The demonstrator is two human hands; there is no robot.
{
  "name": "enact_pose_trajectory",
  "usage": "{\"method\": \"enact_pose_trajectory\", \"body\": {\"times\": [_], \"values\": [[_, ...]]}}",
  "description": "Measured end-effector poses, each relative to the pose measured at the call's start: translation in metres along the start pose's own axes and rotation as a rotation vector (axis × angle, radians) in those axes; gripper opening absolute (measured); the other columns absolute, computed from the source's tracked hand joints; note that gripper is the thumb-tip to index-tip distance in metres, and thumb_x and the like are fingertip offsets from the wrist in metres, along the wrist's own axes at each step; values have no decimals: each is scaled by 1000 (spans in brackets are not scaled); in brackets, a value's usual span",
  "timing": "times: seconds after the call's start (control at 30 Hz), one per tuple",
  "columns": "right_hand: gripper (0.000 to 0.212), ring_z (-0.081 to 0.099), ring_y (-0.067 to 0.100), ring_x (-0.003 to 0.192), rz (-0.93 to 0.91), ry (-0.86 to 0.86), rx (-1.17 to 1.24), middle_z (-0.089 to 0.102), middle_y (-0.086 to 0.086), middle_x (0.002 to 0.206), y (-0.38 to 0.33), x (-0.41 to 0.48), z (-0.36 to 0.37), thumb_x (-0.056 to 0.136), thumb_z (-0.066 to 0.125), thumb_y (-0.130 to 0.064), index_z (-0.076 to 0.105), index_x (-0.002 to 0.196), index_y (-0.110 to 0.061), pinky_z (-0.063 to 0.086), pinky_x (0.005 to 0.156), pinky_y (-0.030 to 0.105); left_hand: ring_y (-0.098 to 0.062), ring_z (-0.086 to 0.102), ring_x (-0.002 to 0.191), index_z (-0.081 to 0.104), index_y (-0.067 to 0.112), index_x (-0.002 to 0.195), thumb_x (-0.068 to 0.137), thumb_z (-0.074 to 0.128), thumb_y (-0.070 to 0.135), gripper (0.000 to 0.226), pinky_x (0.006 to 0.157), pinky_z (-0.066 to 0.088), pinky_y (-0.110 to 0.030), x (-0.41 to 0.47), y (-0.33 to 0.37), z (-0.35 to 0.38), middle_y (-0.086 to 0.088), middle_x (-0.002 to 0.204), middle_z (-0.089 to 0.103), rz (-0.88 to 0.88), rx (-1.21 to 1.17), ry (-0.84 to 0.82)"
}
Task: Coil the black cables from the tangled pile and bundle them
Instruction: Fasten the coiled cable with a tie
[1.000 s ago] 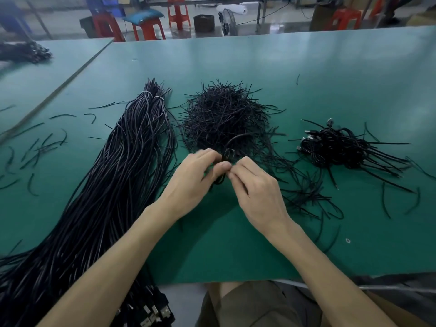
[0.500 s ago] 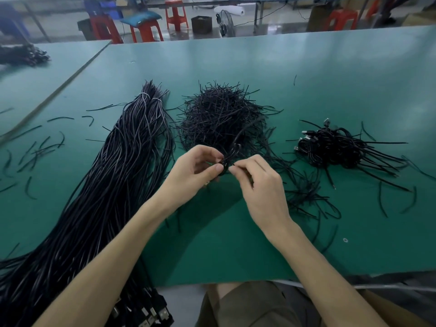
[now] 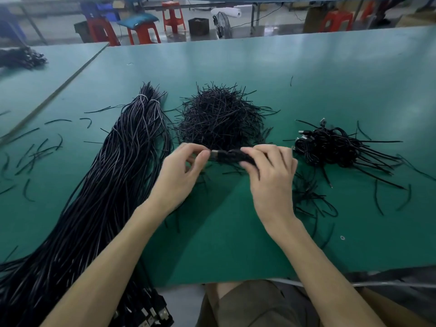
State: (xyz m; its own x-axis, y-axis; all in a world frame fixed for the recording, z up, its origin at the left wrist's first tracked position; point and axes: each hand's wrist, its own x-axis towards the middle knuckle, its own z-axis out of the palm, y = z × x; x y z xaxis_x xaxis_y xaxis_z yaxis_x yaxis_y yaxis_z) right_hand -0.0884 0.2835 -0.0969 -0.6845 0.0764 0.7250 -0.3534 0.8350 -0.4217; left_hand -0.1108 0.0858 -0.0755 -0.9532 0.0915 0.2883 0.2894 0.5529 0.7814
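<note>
**Coiled cable held in both hands, just in front of the pile of short strands**

The coiled cable (image 3: 232, 156) was held over the bench (image 3: 236, 244), directly in front of the pile of short strands (image 3: 219, 119). The right hand (image 3: 271, 175) was wrapped round the coil body, and the left hand (image 3: 182, 172) pinched its plug end. Loose cables (image 3: 118, 173) lay left of the pile, finished bundles (image 3: 330, 147) right of it. The cable appeared light, limp and springy, so the coil would likely unwind if released. Recommended hold: across the coil's middle, all turns clamped together, with the rigid plug controlled separately.
</note>
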Motion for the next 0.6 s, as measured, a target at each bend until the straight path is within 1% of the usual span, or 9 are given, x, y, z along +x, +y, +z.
{"method": "enact_pose_trajectory", "body": {"times": [0.03,0.1,0.13,0.2,0.23,0.3,0.43,0.5,0.6], "values": [[27,44,20,106,38,10,-8,65,1,109,3,4,-2,90,75,-17,74,117,-12,32,90,32,-7,61,92,67,19,115,105,54,30,20,84,51,-23,2,-4,-4,5,109,65,8,203,80],[28,44,22,107,95,-2,-37,64,2,110,11,10,-7,91,73,-17,73,119,-12,30,92,29,-19,54,110,61,10,124,104,53,21,24,100,45,-37,7,-18,-16,-6,123,58,-77,547,236],[29,45,24,108,122,-13,-54,63,3,111,17,14,-9,91,73,-17,73,120,-12,30,92,30,-28,48,117,57,5,125,103,54,16,25,105,40,-45,9,-26,-23,-14,128,54,-165,685,277],[29,47,26,109,187,-15,-97,60,5,115,33,22,-17,93,71,-17,72,122,-13,32,93,32,-42,38,124,49,-1,121,101,55,13,26,107,29,-55,11,-35,-35,-26,133,42,-376,860,256],[29,46,27,111,224,-10,-123,57,6,118,43,26,-20,94,70,-18,72,122,-12,33,94,34,-44,35,125,47,-3,119,100,55,14,26,107,26,-56,11,-38,-38,-29,135,39,-456,894,225],[29,42,29,116,300,-23,-188,52,8,123,62,32,-26,96,68,-18,70,124,-10,32,97,37,-46,34,126,46,-3,117,100,54,13,25,107,25,-56,12,-41,-39,-32,135,37,-514,949,172],[29,37,32,124,359,-112,-289,49,11,131,77,26,-22,98,65,-14,68,125,-4,30,101,43,-46,36,122,47,-5,114,96,60,6,24,106,27,-55,15,-45,-43,-31,130,40,-517,1015,192],[27,37,32,125,345,-124,-304,49,11,132,77,24,-20,98,65,-12,68,123,-5,31,101,44,-45,36,121,47,-4,113,95,61,5,25,104,28,-54,15,-46,-46,-31,128,42,-528,1007,207],[25,36,30,125,354,-117,-285,50,7,133,78,24,-20,98,65,-15,69,121,-8,31,100,44,-45,38,120,47,-3,112,92,60,-2,24,103,29,-54,14,-46,-48,-31,127,43,-516,1000,199]]}}
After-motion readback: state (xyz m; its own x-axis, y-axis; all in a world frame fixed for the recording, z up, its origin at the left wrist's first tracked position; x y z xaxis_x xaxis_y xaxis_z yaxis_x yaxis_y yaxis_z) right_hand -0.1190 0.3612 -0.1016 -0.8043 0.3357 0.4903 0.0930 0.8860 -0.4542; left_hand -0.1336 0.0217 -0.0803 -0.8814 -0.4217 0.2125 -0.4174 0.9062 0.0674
